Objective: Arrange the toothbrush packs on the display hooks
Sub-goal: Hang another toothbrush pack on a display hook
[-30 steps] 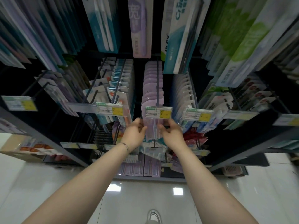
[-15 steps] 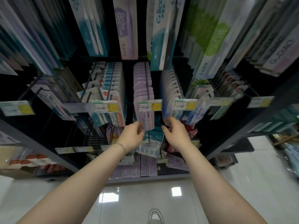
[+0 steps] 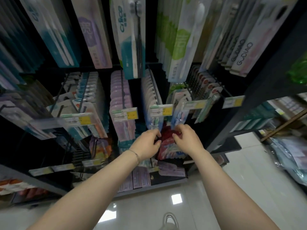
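Observation:
Rows of toothbrush packs hang on black display hooks. A lilac row (image 3: 120,100) hangs at centre, and a blue-white row (image 3: 150,97) hangs to its right. My left hand (image 3: 147,142) is under the blue-white row, fingers curled, and pinches the bottom edge of the front blue-white pack (image 3: 154,123). My right hand (image 3: 186,137) is a little to the right, fingers curled at the lower edge of the neighbouring blue pack (image 3: 178,117). Between the hands, red packs (image 3: 167,143) hang on the level below.
Price tags (image 3: 124,114) stand at the hook tips along the front. Long toothbrush packs (image 3: 131,39) hang on the level above, close to my head. Several more packs fill the lowest level (image 3: 141,176). A glossy tiled floor (image 3: 191,205) lies below, with plastic-wrapped goods (image 3: 289,155) at right.
Both hands left the lilac row and moved right to the blue-white row and its neighbour. The view swung to the right with them.

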